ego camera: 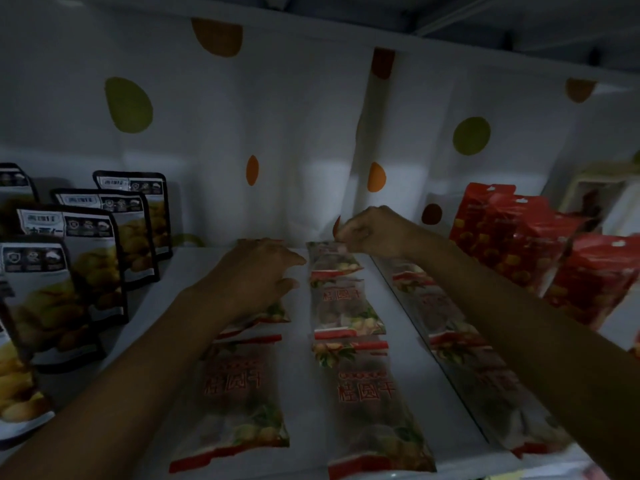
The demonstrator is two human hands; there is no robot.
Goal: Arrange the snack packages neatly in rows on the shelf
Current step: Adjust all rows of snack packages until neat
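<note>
On shelf (298,375): right grip (372,234) pinches rear packet (331,264); left grip (252,276) seemingly released, flat.

Our left hand (256,271) lies flat on the left-row packet (273,311). Just beside it, our right hand (370,233) pinches the far edge of the middle-row packet (332,265). Black pouches (86,258) stand left of the left hand, and red pouches (512,230) stand right of the right hand.

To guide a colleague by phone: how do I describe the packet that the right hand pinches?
On the white shelf, flat clear packets lie in three rows between standing black bags and red bags. Take the middle row. It is the rearmost packet there, the only one whose far edge the right hand pinches.
</note>
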